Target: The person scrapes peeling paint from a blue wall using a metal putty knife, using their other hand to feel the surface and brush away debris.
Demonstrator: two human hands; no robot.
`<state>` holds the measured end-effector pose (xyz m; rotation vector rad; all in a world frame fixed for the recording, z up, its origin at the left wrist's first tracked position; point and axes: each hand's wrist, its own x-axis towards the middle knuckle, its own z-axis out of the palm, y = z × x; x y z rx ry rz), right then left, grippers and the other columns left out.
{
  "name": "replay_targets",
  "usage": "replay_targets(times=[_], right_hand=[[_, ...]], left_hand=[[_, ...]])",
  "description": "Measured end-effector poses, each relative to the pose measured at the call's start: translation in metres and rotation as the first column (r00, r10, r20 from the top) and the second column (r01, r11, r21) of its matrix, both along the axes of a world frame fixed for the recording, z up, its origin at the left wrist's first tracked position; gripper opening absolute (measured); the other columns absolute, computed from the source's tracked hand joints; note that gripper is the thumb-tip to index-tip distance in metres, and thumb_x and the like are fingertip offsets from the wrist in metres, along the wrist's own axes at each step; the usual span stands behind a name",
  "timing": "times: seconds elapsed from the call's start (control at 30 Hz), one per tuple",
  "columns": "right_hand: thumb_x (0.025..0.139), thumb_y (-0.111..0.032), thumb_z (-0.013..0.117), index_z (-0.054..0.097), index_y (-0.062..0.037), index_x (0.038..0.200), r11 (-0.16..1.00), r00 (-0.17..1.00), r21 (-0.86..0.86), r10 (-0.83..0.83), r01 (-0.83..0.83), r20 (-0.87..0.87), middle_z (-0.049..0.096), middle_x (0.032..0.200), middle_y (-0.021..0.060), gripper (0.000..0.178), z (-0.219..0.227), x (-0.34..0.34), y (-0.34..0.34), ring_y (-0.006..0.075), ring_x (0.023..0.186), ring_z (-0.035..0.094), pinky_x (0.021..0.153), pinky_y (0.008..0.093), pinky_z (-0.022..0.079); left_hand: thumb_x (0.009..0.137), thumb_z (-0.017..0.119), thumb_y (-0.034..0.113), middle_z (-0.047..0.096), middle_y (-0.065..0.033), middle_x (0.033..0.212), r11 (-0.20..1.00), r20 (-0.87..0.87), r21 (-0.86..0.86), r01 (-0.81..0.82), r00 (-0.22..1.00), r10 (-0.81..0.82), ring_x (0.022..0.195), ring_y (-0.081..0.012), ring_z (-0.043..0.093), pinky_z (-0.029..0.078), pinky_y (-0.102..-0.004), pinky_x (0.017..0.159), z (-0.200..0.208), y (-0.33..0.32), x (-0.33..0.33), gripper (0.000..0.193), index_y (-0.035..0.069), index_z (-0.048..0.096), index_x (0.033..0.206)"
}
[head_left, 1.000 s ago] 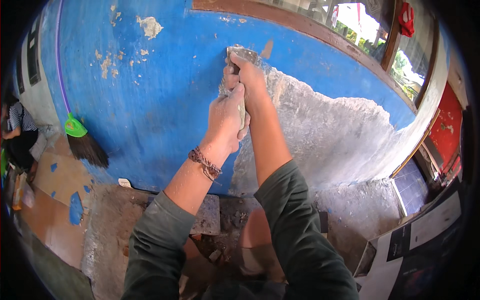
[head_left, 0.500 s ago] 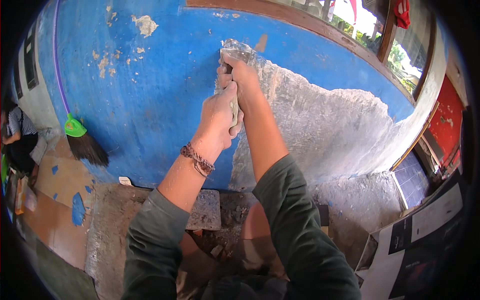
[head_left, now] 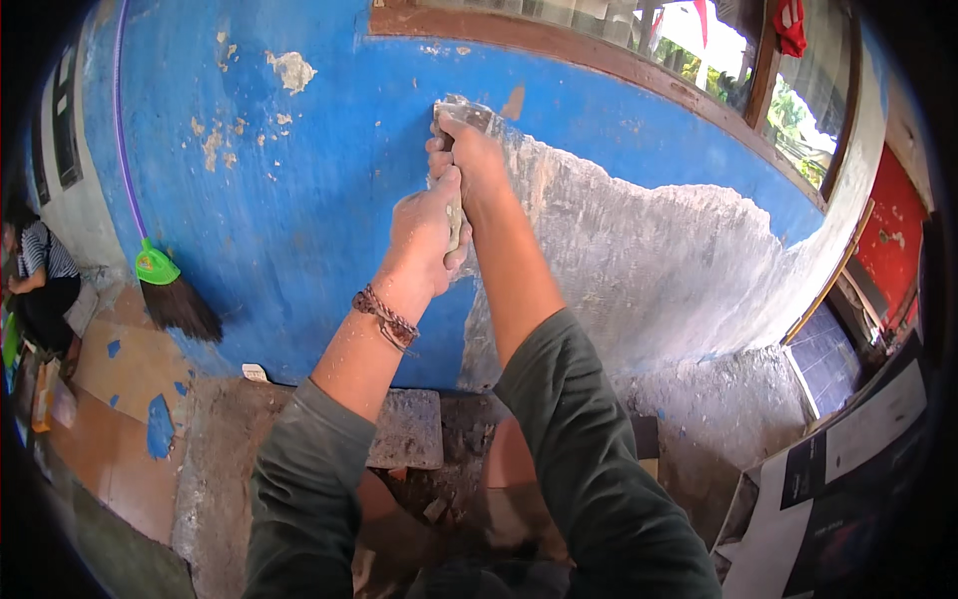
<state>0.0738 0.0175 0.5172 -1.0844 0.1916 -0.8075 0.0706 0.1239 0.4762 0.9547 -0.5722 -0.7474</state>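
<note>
Both my hands grip one scraper, its broad metal blade [head_left: 469, 114] against the blue painted wall [head_left: 339, 180]. My left hand [head_left: 421, 235] is closed around the pale handle [head_left: 455, 222]. Higher up, my right hand [head_left: 473, 160] clasps the tool near the blade, its fingers curled round it. The blade lies at the upper left edge of a large bare grey patch [head_left: 639, 260], where the paint is off. White dust coats the hands and left forearm. The hands partly hide the scraper.
A broom [head_left: 158, 265] with a purple stick leans on the wall at left. Above right is a wood-framed window [head_left: 599, 55]. A concrete block [head_left: 409, 429] lies below my arms. Blue paint flakes [head_left: 160, 427] dot the floor. A person [head_left: 45, 275] sits at far left.
The view has tilted a little, so the wall sits lower in it. Against the wall, the scraper has slid slightly upward. Both hands keep their hold.
</note>
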Motion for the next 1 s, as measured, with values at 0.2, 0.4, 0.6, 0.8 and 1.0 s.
replay_targets(times=[0.2, 0.4, 0.6, 0.8, 1.0], right_hand=[[0.088, -0.021, 0.055, 0.053, -0.0027, 0.079, 0.999, 0.998, -0.032, -0.038, 0.040, 0.053, 0.051, 0.062, 0.0094, 0.021, 0.004, 0.007, -0.010, 0.0114, 0.039, 0.038, 0.034, 0.0258, 0.029], [0.089, -0.022, 0.056, 0.052, -0.0037, 0.085, 1.000, 1.000, -0.003, 0.024, -0.024, 0.016, 0.050, 0.066, 0.0046, 0.019, -0.013, 0.007, -0.009, 0.0078, 0.043, 0.037, 0.037, 0.0228, 0.029], [0.089, -0.023, 0.055, 0.052, -0.0040, 0.086, 0.998, 0.996, 0.016, 0.060, -0.061, 0.073, 0.050, 0.065, 0.0042, 0.019, 0.000, 0.008, -0.008, 0.0078, 0.043, 0.036, 0.036, 0.0217, 0.029], [0.088, -0.026, 0.058, 0.053, -0.0037, 0.086, 0.986, 0.998, -0.156, -0.046, 0.052, 0.042, 0.051, 0.063, 0.0048, 0.022, -0.015, 0.007, -0.018, 0.0080, 0.042, 0.037, 0.036, 0.0230, 0.029], [0.086, -0.028, 0.061, 0.056, -0.0035, 0.085, 0.984, 0.994, -0.148, -0.108, 0.103, -0.025, 0.051, 0.061, 0.0035, 0.025, -0.020, 0.005, -0.006, 0.0091, 0.042, 0.038, 0.037, 0.0235, 0.030]], left_hand=[[0.089, 0.054, 0.038, 0.047, -0.0039, 0.056, 0.999, 0.083, -0.034, -0.013, 0.996, 0.016, 0.034, -0.0110, 0.035, 0.018, -0.0247, 0.028, 0.000, -0.009, 0.007, 0.031, 0.010, 0.051, 0.078], [0.088, 0.056, 0.038, 0.047, -0.0044, 0.056, 0.999, 0.025, -0.036, 0.004, 1.000, -0.004, 0.036, -0.0114, 0.039, 0.020, -0.0245, 0.028, -0.012, -0.005, 0.005, 0.032, 0.009, 0.050, 0.077], [0.087, 0.056, 0.039, 0.048, -0.0041, 0.057, 1.000, 0.157, -0.024, -0.015, 0.987, 0.018, 0.036, -0.0113, 0.039, 0.021, -0.0241, 0.029, -0.002, -0.002, 0.007, 0.032, 0.009, 0.050, 0.079], [0.087, 0.056, 0.042, 0.048, -0.0038, 0.058, 0.994, 0.098, 0.039, -0.104, 0.990, 0.100, 0.035, -0.0107, 0.039, 0.022, -0.0243, 0.029, -0.018, -0.019, 0.001, 0.035, 0.009, 0.050, 0.080], [0.087, 0.054, 0.045, 0.047, -0.0024, 0.055, 0.986, 0.119, 0.024, -0.167, 0.980, 0.163, 0.036, -0.0104, 0.040, 0.024, -0.0244, 0.029, -0.031, -0.019, 0.003, 0.038, 0.008, 0.050, 0.081]])
